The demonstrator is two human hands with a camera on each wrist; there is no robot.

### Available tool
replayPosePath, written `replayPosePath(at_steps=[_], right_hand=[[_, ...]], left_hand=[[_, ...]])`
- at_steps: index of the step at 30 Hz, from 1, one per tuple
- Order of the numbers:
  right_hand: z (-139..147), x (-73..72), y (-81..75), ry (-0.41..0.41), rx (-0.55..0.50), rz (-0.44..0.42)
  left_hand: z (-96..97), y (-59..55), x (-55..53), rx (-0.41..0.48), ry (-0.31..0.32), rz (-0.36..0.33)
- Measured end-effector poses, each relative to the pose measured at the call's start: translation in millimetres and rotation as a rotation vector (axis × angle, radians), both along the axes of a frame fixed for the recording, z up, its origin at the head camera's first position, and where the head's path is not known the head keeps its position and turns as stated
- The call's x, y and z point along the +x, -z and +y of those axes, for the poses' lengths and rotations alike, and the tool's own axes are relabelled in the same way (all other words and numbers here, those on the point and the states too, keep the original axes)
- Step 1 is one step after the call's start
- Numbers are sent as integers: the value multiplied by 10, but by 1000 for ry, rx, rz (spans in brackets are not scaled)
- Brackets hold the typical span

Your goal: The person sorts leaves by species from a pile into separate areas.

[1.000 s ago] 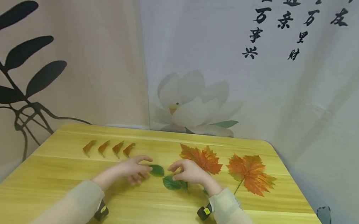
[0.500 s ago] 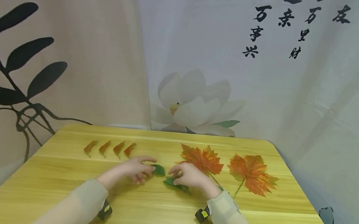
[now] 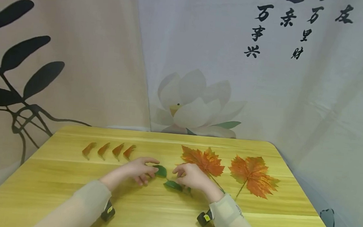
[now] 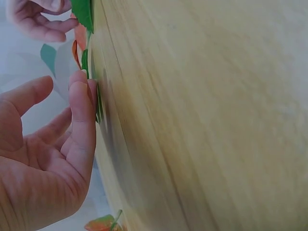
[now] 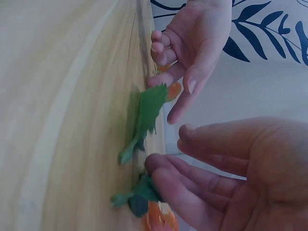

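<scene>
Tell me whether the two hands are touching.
No: the head view shows a green leaf in the gap between the left hand and the right hand.

Free lane on counter (image 3: 154,215) between sleeves (image 3: 77,205). Low gap between left fingers (image 3: 151,169) and right fingers (image 3: 181,168) part-blocked by green leaves (image 3: 173,185); orange leaves (image 3: 204,161) obstruct beyond right fingers.
</scene>
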State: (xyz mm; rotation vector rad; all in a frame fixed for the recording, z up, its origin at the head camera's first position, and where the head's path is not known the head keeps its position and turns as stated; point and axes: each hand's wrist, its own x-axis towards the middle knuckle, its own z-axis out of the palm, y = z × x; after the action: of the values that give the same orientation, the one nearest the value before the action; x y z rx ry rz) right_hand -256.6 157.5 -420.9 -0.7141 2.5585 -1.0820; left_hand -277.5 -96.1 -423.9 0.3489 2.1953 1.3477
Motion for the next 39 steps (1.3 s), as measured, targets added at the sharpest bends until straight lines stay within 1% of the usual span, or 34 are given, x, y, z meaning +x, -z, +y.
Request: replayPosePath(at_steps=[4,6,13,17,21,24,26,29,34,36,39], right_hand=[[46,-37,24,13,72,95],[57,-48,27,5,99,129],[6,-26,43,-55,103,93],[-42,-13,81,-73,120,91],[-76,10,106,-96,124,86],[-82,17,122,-104,122,78],[-79,13,137,-113,118,81],[-72,10,153,-125,106,73],[-52,5,169,-128,80,31],[-45,-1,174,-120,66,8],[-41,-8,186,-112,45,-20]], left_hand=[[3,-6,0,4,6,0],[3,-1,-6,5,7,0],[12,33,-27,-16,-13,6],[42,41,-29,-39,-25,29],[77,34,-23,-61,-24,61],[108,56,-33,-88,-36,90],[134,78,-45,-108,-59,105],[184,96,-51,-161,-96,145],[264,102,-57,-271,-134,251],[295,109,-59,-301,-139,297],[336,126,-66,-336,-140,343]])
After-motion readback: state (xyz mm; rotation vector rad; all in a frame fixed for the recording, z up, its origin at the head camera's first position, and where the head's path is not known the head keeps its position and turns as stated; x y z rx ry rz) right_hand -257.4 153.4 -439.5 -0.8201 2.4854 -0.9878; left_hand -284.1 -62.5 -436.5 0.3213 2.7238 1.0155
